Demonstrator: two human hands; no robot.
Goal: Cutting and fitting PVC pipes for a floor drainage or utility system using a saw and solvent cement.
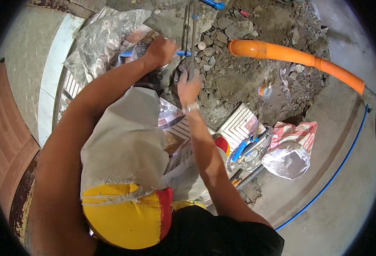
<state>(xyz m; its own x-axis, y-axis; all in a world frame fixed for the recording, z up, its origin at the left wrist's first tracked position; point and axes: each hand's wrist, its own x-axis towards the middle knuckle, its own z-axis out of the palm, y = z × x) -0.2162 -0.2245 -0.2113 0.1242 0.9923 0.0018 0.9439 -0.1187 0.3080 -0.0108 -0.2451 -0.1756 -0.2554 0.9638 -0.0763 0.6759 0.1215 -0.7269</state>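
Observation:
My left hand (159, 52) is curled beside a horizontal blue pipe or bar (183, 53), over crumpled dusty sheeting; what its fingers hold is hidden. My right hand (188, 88), slightly blurred and wearing a wristwatch, is closed around the lower end of a long, narrow grey metal bar (191, 30) that lies lengthwise over broken grey ground. Rubble (215, 45) lies just right of the bar. Patterned tiles (235, 121) lie beneath my arms, and my knee pad (124, 213), yellow and red, shows below.
An orange corrugated pipe (277, 53) crosses the dug soil at right, near a small tin (264, 90). Blue-handled tools (241, 149), a red-and-white sack (290, 149) and a blue hose (333, 177) lie lower right. Wooden boards (6, 128) and a pale strip (53, 77) are at left.

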